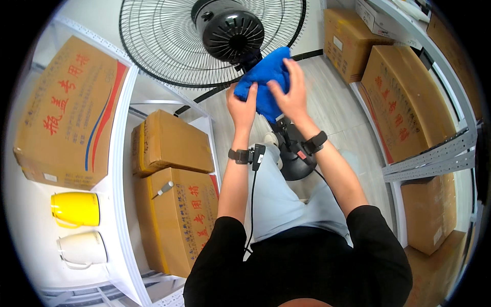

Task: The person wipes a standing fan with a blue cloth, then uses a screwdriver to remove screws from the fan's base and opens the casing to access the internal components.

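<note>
A bright blue cloth (267, 77) is bunched between my two hands, just below the motor housing of a black pedestal fan (230, 31). My left hand (242, 106) grips the cloth's left side, thumb laid over it. On the right side my right hand (292, 94) holds the cloth, its fingers reaching up along the edge. The cloth lies against the upper part of the fan's pole and hides it there. Lower down, the pole runs to a round black base (298, 166) on the floor, near my legs.
Metal shelves with cardboard boxes (71, 112) stand on the left, and more boxes (404, 102) fill the shelving on the right. A yellow jug (75, 210) and a white jug (83, 248) sit on the left shelf. A screwdriver (163, 189) lies on a lower box (179, 220).
</note>
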### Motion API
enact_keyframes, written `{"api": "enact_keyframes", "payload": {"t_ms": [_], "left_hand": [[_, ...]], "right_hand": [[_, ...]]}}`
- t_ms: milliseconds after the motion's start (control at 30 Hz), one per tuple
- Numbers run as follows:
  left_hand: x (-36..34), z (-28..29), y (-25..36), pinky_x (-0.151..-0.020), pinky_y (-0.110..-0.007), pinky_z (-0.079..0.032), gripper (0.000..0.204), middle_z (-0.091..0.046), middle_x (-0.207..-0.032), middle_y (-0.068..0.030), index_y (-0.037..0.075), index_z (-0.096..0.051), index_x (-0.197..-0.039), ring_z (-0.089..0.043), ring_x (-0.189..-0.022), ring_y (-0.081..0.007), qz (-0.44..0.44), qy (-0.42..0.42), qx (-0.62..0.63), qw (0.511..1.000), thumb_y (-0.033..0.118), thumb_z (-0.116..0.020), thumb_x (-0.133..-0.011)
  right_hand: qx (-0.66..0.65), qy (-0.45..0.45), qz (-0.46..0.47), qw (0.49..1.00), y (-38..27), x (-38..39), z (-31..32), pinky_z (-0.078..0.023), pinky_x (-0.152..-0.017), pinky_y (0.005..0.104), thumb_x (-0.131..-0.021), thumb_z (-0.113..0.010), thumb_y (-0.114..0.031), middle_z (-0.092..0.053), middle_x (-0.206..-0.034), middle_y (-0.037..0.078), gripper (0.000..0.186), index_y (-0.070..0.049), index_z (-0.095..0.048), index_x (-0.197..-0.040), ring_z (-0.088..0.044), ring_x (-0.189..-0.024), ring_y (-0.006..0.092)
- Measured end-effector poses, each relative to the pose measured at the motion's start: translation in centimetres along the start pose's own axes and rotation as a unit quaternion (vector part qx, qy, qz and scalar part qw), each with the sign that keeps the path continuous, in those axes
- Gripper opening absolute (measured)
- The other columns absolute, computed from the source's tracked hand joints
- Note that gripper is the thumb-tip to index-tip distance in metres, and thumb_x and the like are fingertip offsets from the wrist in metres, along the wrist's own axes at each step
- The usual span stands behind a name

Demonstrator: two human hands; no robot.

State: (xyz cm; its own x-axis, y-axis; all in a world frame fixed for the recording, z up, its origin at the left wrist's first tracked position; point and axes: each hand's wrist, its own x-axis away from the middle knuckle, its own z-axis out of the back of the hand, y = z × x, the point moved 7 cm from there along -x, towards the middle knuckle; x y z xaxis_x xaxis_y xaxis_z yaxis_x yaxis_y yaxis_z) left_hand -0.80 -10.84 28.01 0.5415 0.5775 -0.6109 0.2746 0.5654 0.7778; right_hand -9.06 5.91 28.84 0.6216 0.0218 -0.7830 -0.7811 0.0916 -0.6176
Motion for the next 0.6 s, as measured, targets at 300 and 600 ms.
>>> {"api": "enact_keyframes", "payload": {"t_ms": [300, 600], "left_hand": [[-0.3, -1.9, -1.2, -0.106, -0.035, -0.031, 0.044, -0.044, -0.133, -0.0112, 0.002, -0.040, -0.132, -0.039, -0.125, -0.0204, 0.084, -0.100, 0.366, 0.922, 0.020, -0.052, -0.093], [-0.6, -5.0, -1.2, -0.098, -0.033, -0.036, 0.058, -0.054, -0.120, -0.0145, -0.005, -0.044, -0.127, -0.050, -0.110, -0.0227, -0.028, 0.017, 0.038, 0.999, 0.033, -0.065, -0.089]], "right_hand": [[-0.154, -0.054, -0.165, 0.973, 5.2, 1.2, -4.4, -0.044, -0.093, 0.0392, -0.082, -0.068, -0.035, -0.058, -0.120, 0.019, 0.060, -0.005, -0.048, -0.129, -0.056, -0.110, 0.0346], [-0.284, -0.083, -0.375, 0.879, 18.4, 13.9, -5.6, -0.046, -0.090, 0.0310, -0.092, -0.052, -0.012, -0.062, -0.114, 0.008, 0.038, -0.005, -0.050, -0.130, -0.058, -0.101, 0.0161]]}}
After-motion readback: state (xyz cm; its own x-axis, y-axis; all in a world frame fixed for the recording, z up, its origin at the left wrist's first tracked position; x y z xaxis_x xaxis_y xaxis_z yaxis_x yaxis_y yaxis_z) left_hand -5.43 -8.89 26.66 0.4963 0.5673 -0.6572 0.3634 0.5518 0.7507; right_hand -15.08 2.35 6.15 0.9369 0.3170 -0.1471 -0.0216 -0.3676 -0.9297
